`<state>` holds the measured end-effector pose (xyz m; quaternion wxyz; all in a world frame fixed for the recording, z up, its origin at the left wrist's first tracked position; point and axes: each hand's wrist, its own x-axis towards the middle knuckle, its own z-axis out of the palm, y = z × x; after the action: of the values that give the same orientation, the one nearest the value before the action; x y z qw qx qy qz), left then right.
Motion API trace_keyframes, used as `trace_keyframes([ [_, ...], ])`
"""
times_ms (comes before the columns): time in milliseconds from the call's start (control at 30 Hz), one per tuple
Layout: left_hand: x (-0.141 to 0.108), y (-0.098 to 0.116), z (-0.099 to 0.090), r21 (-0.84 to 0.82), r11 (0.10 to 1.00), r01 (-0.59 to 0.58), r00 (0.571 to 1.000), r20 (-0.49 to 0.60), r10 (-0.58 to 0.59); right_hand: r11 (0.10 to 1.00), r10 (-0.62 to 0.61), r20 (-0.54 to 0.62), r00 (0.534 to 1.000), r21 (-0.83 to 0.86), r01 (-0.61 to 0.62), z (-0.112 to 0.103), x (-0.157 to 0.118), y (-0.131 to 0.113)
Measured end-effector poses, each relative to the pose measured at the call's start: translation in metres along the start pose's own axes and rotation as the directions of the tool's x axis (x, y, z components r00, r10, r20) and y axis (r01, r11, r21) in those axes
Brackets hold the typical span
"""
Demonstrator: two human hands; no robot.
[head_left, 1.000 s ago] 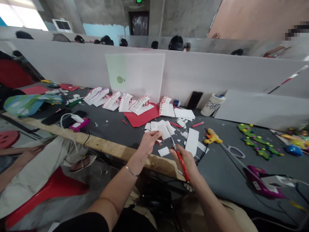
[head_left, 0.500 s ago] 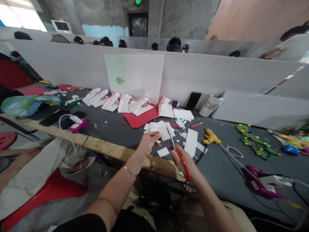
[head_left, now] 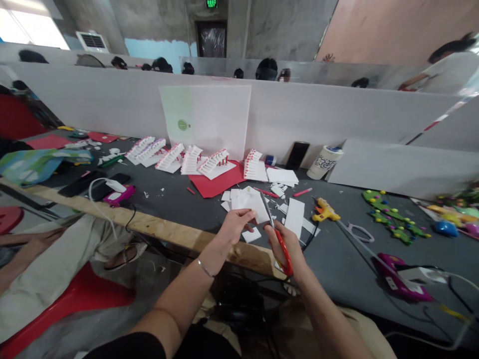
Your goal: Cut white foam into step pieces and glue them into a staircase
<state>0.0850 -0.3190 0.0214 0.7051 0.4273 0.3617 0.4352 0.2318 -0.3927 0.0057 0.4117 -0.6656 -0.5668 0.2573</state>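
Head view: left hand (head_left: 235,227) raised over the bench (head_left: 348,259), fingers curled at the edge of a white foam sheet (head_left: 249,200), grip unclear. Right hand (head_left: 285,247) closed round red-handled scissors (head_left: 285,254), blades pointing up just beside that sheet. Both hands sit above the wooden bench edge (head_left: 168,232), white offcuts (head_left: 251,234) scattered nearby. Farther along, white stair models (head_left: 190,160) with red posts stand on and beside a red card sheet (head_left: 217,182); a yellow glue gun (head_left: 325,210) lies right of the scissors.
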Motion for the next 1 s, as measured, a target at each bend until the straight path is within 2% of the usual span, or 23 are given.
trace_keyframes([
  [167,0.003,-0.005,-0.009,-0.056,0.997,0.059,0.998,0.014,-0.059,0.982,0.045,-0.069,0.997,-0.179,-0.056,-0.022,0.020,0.028],
  [300,0.009,-0.008,-0.020,-0.097,0.988,0.123,0.992,0.023,-0.122,0.887,0.141,-0.177,0.974,-0.414,-0.204,-0.053,0.038,0.064],
  [367,0.013,-0.010,-0.026,-0.104,0.988,0.116,0.993,0.023,-0.115,0.840,0.135,-0.195,0.972,-0.497,-0.216,-0.066,0.043,0.081],
  [433,0.016,-0.010,-0.031,-0.091,0.991,0.098,0.995,0.010,-0.097,0.793,0.075,-0.220,0.973,-0.578,-0.192,-0.075,0.045,0.096],
  [533,0.016,-0.011,-0.037,0.041,0.999,-0.022,0.996,-0.088,0.026,0.727,0.102,-0.209,0.973,-0.652,-0.217,-0.079,0.046,0.109],
  [633,0.011,-0.011,-0.041,0.293,0.934,-0.203,0.954,-0.157,0.257,0.604,0.177,-0.227,0.958,-0.743,-0.288,-0.078,0.042,0.109],
  [700,0.006,-0.010,-0.042,0.468,0.833,-0.296,0.906,-0.138,0.400,0.523,0.193,-0.246,0.950,-0.793,-0.312,-0.079,0.038,0.103],
  [800,0.001,-0.007,-0.046,0.675,0.606,-0.421,0.831,0.019,0.556,0.479,0.189,-0.269,0.945,-0.815,-0.327,-0.087,0.033,0.091],
  [867,0.001,-0.004,-0.050,0.747,0.452,-0.488,0.782,0.144,0.607,0.516,0.092,-0.305,0.948,-0.800,-0.307,-0.093,0.032,0.082],
  [900,0.001,-0.003,-0.053,0.770,0.383,-0.511,0.758,0.193,0.623,0.576,0.043,-0.324,0.945,-0.765,-0.288,-0.094,0.033,0.078],
  [967,0.003,-0.001,-0.059,0.799,0.273,-0.536,0.722,0.267,0.638,0.782,0.043,-0.314,0.948,-0.581,-0.228,-0.088,0.034,0.067],
  [1000,0.003,-0.001,-0.061,0.805,0.234,-0.545,0.716,0.302,0.629,0.894,0.118,-0.272,0.955,-0.390,-0.222,-0.082,0.034,0.060],
])
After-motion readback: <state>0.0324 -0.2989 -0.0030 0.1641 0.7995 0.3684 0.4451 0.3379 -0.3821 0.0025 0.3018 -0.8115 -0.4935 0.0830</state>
